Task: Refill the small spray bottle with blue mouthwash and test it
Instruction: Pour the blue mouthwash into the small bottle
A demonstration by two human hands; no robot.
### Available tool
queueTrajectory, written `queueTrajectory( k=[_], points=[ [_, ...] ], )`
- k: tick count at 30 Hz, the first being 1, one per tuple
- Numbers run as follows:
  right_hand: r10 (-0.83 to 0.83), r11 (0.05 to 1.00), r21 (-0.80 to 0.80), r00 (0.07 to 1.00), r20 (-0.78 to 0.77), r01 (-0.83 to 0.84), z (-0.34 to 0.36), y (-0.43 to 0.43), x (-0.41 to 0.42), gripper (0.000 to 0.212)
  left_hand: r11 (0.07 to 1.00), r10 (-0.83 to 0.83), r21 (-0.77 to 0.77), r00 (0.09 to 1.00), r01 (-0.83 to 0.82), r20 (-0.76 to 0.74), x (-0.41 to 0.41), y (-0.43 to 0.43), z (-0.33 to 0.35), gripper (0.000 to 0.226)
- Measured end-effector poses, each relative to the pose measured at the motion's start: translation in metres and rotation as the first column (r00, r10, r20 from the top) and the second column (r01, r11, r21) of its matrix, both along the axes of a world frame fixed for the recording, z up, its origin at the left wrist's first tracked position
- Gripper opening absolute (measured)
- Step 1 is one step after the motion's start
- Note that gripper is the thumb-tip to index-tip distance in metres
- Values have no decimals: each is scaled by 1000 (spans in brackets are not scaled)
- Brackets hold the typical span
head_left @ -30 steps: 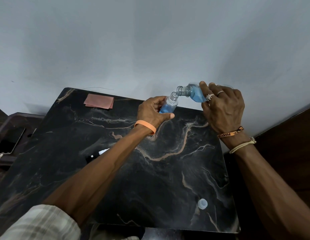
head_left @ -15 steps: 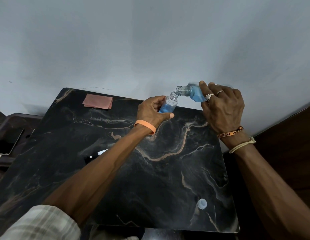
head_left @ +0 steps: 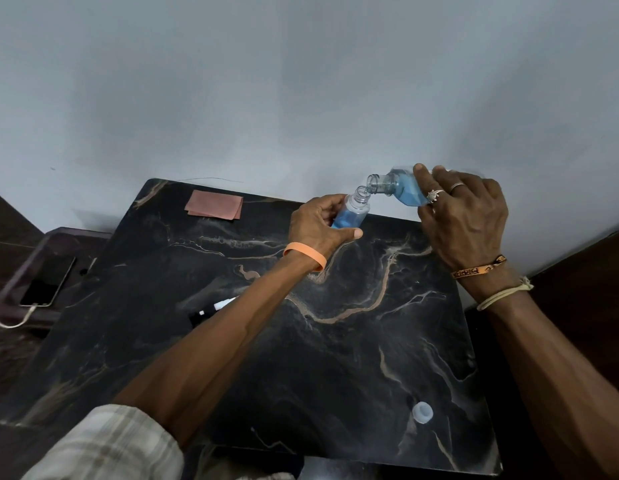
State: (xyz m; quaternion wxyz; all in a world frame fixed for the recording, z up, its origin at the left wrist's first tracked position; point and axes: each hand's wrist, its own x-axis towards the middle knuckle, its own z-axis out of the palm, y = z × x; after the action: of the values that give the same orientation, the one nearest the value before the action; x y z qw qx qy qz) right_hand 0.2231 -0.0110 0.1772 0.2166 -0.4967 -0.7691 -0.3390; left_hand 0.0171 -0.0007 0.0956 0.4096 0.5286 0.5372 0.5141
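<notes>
1. Fingers (head_left: 330, 202) of the left hand (head_left: 316, 228) are curled round the small spray bottle (head_left: 353, 211), with the thumb under its body. They hold it off the surface (head_left: 335, 358) near the far edge, its open neck leaning toward the right.
2. The right hand (head_left: 464, 220) grips the mouthwash bottle (head_left: 401, 188), which is tipped nearly onto its side. Its open mouth sits just above the small bottle's neck. Whether the two rims touch cannot be told.
3. Blue liquid fills the lower body of the small spray bottle, and the shoulder and neck look clear. In the mouthwash bottle the blue lies back from the neck, and no stream can be made out between the two mouths.
4. The step in hand looks like the pour itself, and it seems well along, since the small bottle appears more than half full.
5. The next move probably calls for a slow, small change of tilt. Either a little more goes in, or the mouthwash bottle is righted before the level reaches the neck. Both necks are narrow, so a slip of either wrist would likely spill blue onto the surface.
6. Closing up would follow. A pale round cap (head_left: 422, 412) lies near the front right of the surface. A black-and-white piece (head_left: 211, 308), partly hidden behind the left forearm, may be the spray head. It would have to be screwed on before any test spray.
</notes>
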Motion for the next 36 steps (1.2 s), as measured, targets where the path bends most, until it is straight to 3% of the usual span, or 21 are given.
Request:
queueTrajectory(
  k=[36],
  points=[
    [27, 1000, -4, 1000, -7, -27, 4, -7, -4, 50, 999, 17, 41, 1000, -17, 6, -3, -5, 0, 64]
  ],
)
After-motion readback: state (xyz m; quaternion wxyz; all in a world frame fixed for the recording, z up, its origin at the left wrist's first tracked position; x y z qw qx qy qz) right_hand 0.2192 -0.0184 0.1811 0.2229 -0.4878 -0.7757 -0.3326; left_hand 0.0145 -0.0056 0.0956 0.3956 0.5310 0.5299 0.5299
